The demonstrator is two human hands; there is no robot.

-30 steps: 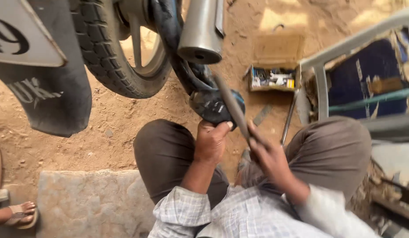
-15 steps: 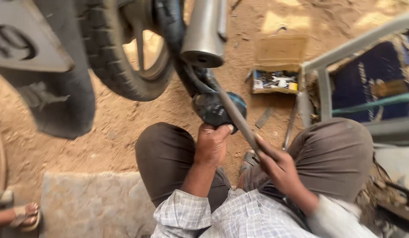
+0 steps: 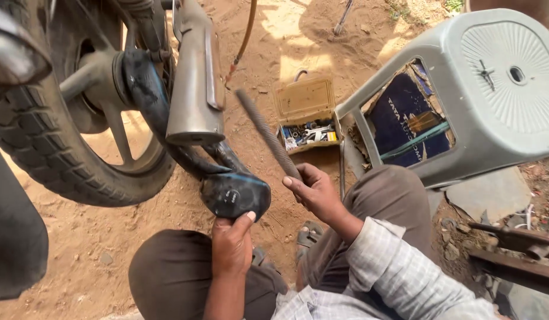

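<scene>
While your left hand (image 3: 232,244) grips the black rubber tube (image 3: 168,127) at its folded end, fingers pressed around the fold and thumb laid up over it, that fold sits just below the motorcycle's silver exhaust pipe (image 3: 193,83). The tube itself loops up behind the exhaust pipe toward the rear wheel (image 3: 55,148). It looks soft, limp and light, so it will likely sag and twist wherever you don't support it; the doubled-over end seems the firmest place to hold, since the fold gives your fingers bulk to squeeze. Dust may make the rubber slick.

Your right hand (image 3: 316,192), just right of the exhaust pipe's lower end, has its fingers closed around the bottom of a rough round file (image 3: 268,135), which slants up and left toward the pipe. The file looks stiff, fairly heavy and abrasive, best held low at its end, away from the teeth.

Farther right of the exhaust pipe, an open toolbox (image 3: 307,112) lies on the sandy ground, beside a grey plastic stool (image 3: 493,101).
</scene>
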